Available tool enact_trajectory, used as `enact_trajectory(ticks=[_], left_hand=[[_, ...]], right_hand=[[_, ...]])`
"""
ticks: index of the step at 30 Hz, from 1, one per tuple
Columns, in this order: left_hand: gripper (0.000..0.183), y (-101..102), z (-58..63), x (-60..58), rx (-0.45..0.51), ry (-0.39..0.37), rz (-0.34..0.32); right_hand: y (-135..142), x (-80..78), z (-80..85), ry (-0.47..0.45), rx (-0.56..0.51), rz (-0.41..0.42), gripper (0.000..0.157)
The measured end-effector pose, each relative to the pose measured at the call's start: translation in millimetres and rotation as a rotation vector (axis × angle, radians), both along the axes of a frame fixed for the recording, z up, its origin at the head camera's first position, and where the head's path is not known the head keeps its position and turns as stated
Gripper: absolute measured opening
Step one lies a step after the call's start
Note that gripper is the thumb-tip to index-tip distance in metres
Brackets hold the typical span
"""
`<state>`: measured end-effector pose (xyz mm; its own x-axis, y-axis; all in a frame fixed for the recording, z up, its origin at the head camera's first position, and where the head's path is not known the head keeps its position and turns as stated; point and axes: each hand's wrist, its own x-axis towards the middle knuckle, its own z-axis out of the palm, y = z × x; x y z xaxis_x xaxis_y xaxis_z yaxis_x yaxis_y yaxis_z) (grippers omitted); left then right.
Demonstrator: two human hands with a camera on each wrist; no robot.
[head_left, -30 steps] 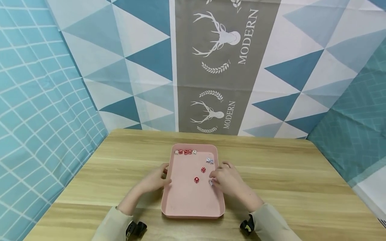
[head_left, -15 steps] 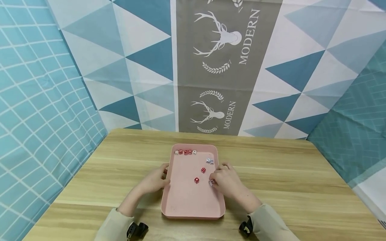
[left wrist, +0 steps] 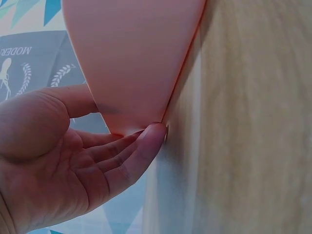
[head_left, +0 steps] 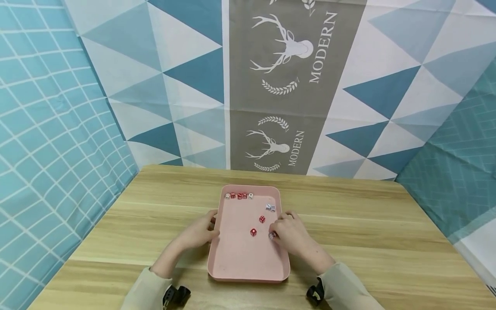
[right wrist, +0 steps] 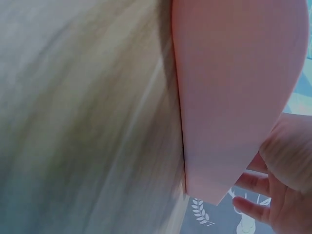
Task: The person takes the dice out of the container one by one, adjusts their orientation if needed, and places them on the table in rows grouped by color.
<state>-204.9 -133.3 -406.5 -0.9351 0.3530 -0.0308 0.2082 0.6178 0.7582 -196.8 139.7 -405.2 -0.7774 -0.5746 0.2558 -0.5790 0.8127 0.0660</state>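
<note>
A pink tray (head_left: 248,262) lies on the wooden table. My left hand (head_left: 198,231) grips its left wall, thumb over the rim and fingers against the outer side, as the left wrist view shows. Over the tray's right wall reaches my right hand (head_left: 292,234), its thumb and fingertips pinching a white die (head_left: 272,235) near the tray floor; the fingers partly cover that die. To the left of those fingers are two loose red dice, one nearer (head_left: 253,232) and the other red die (head_left: 262,219) farther back. The right wrist view hides the fingertips behind the tray wall (right wrist: 234,97).
Along the tray's far wall stands a row of several red and white dice (head_left: 239,196). Two white dice (head_left: 270,208) sit together near the right wall. Wooden tabletop (head_left: 356,224) surrounds the tray, and a patterned cloth (head_left: 267,86) hangs behind.
The white die at my right fingertips appears slightly turned. My left thumb has drawn in a little towards the tray's rim. The other dice stay where they were.
</note>
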Motion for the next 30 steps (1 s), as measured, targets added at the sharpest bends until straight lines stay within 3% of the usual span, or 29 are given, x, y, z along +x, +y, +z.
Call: enact_trajectory(ticks=[8, 18, 30], left_hand=[[0.058, -0.2, 0.6, -0.2, 0.033, -0.030, -0.017], [0.058, -2.7, 1.0, 1.0, 0.001, -0.041, -0.024], [0.059, -3.4, -0.7, -1.2, 0.015, -0.028, -0.032]], right_hand=[[4.7, -3.7, -1.8, 0.031, -0.064, 0.049, 0.007], [11.2, -8.1, 4.7, -0.052, -0.214, 0.088, 0.012], [24.3, -21.7, 6.8, 0.129, -0.261, 0.083, 0.017]])
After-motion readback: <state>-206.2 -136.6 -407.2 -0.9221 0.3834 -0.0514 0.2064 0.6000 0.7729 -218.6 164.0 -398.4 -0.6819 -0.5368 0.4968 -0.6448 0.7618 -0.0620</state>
